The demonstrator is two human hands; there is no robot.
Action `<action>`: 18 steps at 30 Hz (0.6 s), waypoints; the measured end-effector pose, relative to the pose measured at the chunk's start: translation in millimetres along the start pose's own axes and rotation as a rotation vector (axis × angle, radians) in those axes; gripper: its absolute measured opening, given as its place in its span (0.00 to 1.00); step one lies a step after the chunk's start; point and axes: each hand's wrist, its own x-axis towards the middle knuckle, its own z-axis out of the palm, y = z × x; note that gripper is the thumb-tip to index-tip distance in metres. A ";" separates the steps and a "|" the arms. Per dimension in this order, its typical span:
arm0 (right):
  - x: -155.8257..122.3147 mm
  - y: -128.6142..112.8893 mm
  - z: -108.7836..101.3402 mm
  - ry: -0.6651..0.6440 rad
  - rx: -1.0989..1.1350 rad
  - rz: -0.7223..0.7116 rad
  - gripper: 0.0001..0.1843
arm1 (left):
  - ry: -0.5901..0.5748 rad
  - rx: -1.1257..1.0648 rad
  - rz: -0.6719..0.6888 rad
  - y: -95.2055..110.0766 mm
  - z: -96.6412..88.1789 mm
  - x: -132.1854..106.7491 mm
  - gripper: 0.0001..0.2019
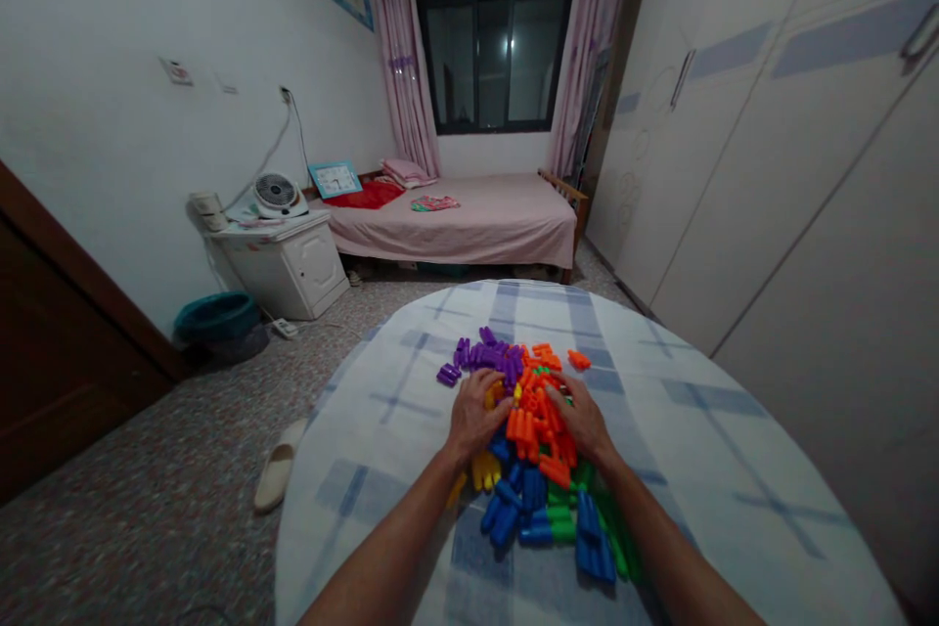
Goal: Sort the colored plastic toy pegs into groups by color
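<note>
One block pile (532, 430), left hand (475, 416), right hand (583, 421), both loosely spread on it

Blocks (529, 423) purple, orange, yellow, blue, green; tablecloth (734, 469) white, blue check; bedspread (476, 220) pink

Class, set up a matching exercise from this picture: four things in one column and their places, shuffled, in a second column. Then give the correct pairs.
Things
1. purple blocks
2. blue blocks
3. slipper
4. fan

Places
A. on the white cabinet beside the bed
B. on the floor, left of the table
C. far edge of the pile
D. near edge of the pile, closest to the person

Pairs: 1-C, 2-D, 3-B, 4-A
</note>
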 end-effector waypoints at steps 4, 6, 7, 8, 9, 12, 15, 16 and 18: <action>-8.4 -28.4 -3.6 -0.091 0.122 -0.144 0.20 | -0.073 -0.100 0.142 25.7 -0.4 -0.4 0.12; -16.4 -44.8 -10.0 -0.157 0.149 -0.240 0.18 | -0.115 -0.142 0.195 38.7 -4.0 -4.3 0.10; -21.6 -51.4 -15.7 -0.173 0.137 -0.283 0.18 | -0.117 -0.149 0.207 43.4 -8.0 -7.4 0.11; -27.9 -56.0 -23.5 -0.175 0.103 -0.320 0.19 | -0.110 -0.143 0.206 46.1 -13.9 -11.5 0.11; -35.3 -57.7 -33.4 -0.167 0.049 -0.346 0.20 | -0.103 -0.125 0.193 46.5 -21.7 -16.7 0.13; -65.7 -43.3 -70.6 -0.182 -0.165 -0.325 0.33 | -0.178 -0.012 0.122 32.0 -53.2 -41.0 0.25; -103.6 -6.9 -97.0 -0.328 -0.284 -0.285 0.47 | -0.376 0.104 0.053 1.6 -80.0 -75.4 0.48; -115.5 6.1 -98.7 -0.344 -0.307 -0.272 0.49 | -0.414 0.133 0.030 -8.4 -84.0 -87.0 0.52; -134.5 27.5 -89.3 -0.345 -0.341 -0.252 0.56 | -0.448 0.174 0.040 -22.8 -82.8 -106.5 0.58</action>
